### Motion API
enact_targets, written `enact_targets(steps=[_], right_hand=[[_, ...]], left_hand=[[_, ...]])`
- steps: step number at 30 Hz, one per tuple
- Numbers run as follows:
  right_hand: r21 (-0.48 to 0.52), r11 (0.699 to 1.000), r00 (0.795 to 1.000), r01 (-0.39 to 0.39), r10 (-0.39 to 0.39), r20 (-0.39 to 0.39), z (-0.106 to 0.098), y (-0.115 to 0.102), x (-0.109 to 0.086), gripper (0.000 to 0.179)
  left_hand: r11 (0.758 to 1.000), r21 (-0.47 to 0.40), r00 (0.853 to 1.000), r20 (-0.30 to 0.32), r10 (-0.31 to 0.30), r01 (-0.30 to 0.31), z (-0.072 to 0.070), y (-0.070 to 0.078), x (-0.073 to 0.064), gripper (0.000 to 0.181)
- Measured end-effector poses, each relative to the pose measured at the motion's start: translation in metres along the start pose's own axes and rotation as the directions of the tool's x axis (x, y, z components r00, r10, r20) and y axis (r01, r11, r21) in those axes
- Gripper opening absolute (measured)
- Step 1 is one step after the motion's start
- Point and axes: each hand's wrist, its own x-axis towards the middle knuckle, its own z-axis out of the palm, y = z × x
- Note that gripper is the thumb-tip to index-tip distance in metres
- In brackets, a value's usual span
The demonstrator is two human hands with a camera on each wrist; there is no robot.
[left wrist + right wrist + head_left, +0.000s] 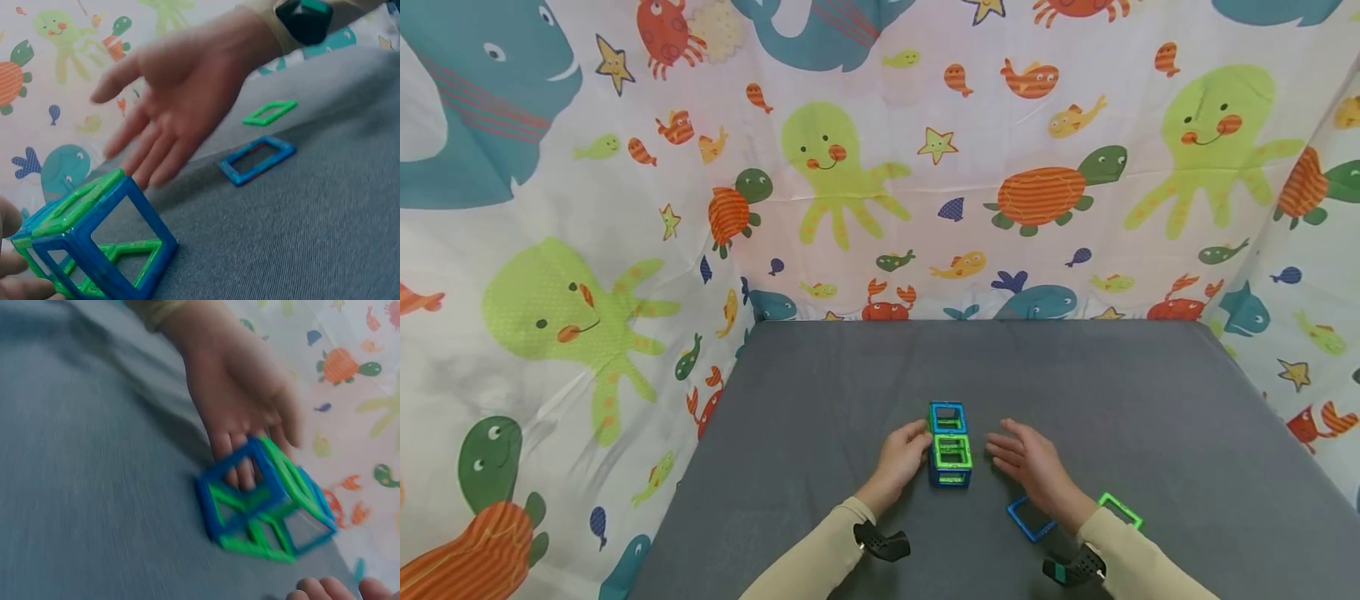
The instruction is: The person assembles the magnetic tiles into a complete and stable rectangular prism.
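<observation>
A box built of blue and green magnetic tiles, open square frames joined at their edges, stands on the grey surface. My left hand touches its left side; the right wrist view shows that left hand with fingers fairly straight against the box. My right hand is held to the right of the box, apart from it, palm turned inward and fingers extended. In the left wrist view the right hand holds nothing, and the box sits beside the left fingertips.
A loose blue square tile lies flat below my right hand. A loose green tile lies further right, partly hidden by the right forearm. Behind the grey table hangs a curtain printed with sea animals.
</observation>
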Motion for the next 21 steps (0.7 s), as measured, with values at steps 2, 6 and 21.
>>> enact_targets(steps=[2, 6, 21], right_hand=[[-0.139, 0.989, 0.998, 0.049, -0.053, -0.024, -0.014, -0.003, -0.008, 0.065], [-0.571, 0.810, 0.976, 0.133, -0.207, -0.066, -0.048, -0.004, -0.028, 0.057], [-0.954, 0.275, 0.956, 0.119, -0.291, 0.036, -0.121, 0.037, -0.072, 0.071]], left_hand=[[0.999, 0.025, 1.000, 0.000, 0.031, -0.031, 0.000, -0.001, 0.000, 0.050], [0.991, 0.087, 0.995, 0.017, 0.099, -0.100, 0.001, -0.001, 0.000, 0.049], [0.964, 0.189, 0.981, 0.089, 0.172, -0.186, -0.001, 0.005, 0.002, 0.043]])
